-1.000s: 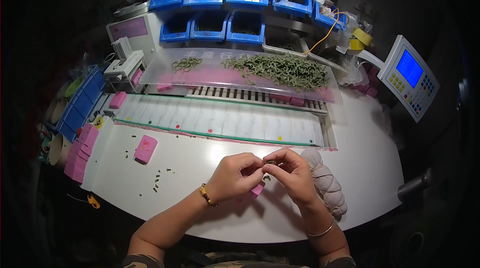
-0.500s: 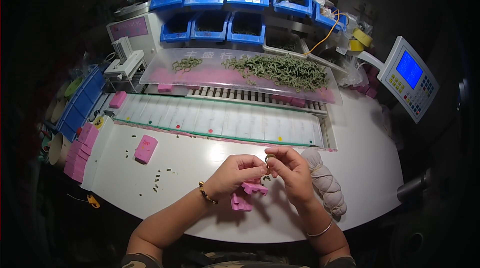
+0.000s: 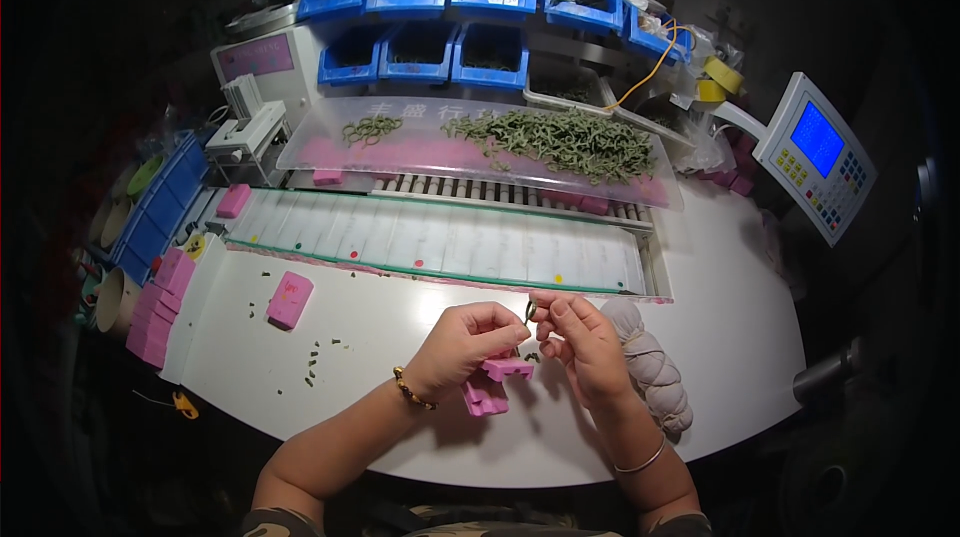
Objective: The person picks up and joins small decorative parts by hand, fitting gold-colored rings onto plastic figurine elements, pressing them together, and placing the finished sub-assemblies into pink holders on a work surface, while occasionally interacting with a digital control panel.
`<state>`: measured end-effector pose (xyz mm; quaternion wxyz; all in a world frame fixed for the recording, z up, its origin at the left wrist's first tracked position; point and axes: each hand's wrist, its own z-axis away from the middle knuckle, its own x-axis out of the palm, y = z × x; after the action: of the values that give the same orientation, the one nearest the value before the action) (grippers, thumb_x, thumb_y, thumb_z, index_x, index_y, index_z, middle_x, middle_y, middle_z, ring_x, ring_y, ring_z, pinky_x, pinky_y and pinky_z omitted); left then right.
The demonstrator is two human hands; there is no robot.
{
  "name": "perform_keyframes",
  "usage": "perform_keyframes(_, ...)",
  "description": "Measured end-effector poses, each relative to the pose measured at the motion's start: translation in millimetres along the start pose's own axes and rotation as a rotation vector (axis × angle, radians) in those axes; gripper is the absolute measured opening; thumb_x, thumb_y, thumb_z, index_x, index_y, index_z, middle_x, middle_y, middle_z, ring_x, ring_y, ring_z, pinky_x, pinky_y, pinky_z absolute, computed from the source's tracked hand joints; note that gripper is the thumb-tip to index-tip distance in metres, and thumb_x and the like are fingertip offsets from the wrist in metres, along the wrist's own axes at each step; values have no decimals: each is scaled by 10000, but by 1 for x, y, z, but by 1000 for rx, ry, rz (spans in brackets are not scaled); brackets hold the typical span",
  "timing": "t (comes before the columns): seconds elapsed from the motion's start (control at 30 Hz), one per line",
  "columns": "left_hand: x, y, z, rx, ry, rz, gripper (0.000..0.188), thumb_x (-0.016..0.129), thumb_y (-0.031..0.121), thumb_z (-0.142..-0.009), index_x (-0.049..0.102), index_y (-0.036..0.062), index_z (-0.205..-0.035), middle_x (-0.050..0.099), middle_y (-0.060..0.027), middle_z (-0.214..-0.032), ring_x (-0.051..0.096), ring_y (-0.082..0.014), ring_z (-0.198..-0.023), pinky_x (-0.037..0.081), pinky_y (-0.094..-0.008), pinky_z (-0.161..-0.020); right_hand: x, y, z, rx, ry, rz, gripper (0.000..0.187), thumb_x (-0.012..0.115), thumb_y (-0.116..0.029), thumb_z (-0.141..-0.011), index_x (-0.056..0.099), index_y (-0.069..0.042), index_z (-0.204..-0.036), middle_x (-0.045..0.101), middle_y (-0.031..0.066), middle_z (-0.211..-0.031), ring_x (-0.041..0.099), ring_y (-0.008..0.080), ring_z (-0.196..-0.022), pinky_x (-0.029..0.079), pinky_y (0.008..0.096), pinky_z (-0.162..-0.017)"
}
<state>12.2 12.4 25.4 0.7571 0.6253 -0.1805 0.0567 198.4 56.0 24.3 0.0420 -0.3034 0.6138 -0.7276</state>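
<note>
Over the front of the white table, my left hand (image 3: 468, 345) is closed, its fingers around a pink rubber mould. The mould's notched upper piece (image 3: 508, 369) sits apart from its lower piece (image 3: 486, 397), both below the hand. A small dark green ring (image 3: 530, 312) with a thin stem stands upright by the left thumb and fingertips. My right hand (image 3: 583, 347) meets the ring from the right, thumb and index tips pressed at its side, other fingers curled. Small green bits (image 3: 532, 358) lie on the table behind the mould.
Another pink mould (image 3: 290, 300) lies at left near scattered green scraps (image 3: 312, 369). Right of my hand is a tied cloth bundle (image 3: 650, 367). Behind runs a glass-edged white panel (image 3: 440, 237); above it a clear tray (image 3: 420, 152) bears many green rings. A keypad screen (image 3: 818, 157) stands right.
My right thumb and fingers have opened out slightly and shifted downward around the ring. The ring now shows more plainly, turned narrower and slightly left. The mould has tipped a little.
</note>
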Motion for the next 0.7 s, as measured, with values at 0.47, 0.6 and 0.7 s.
perform_keyframes(0.47, -1, 0, 1, 12, 47, -54, 125, 668, 132, -902, 634, 12, -893, 633, -11, -790, 580, -57, -695, 475, -205, -633, 5, -3, 2, -12, -4, 23, 275, 544, -148, -984, 597, -11, -1216, 618, 26, -1001, 518, 60, -810, 433, 194, -669)
perform_keyframes(0.6, 2, 0, 2, -13, 30, 6, 121, 668, 128, -901, 630, 15, -883, 627, -5, -784, 574, -54, -686, 472, -206, -627, 7, -3, 3, 0, -17, 49, 277, 539, -128, -982, 585, -9, -1228, 621, 22, -999, 527, 54, -804, 430, 192, -673)
perform_keyframes(0.7, 2, -3, 0, -3, 36, -7, 109, 671, 115, -897, 629, 15, -883, 627, -2, -780, 577, -54, -690, 474, -202, -635, 5, -3, 3, 2, -28, 63, 278, 550, -101, -968, 576, -7, -1229, 618, 24, -994, 533, 61, -805, 430, 200, -679)
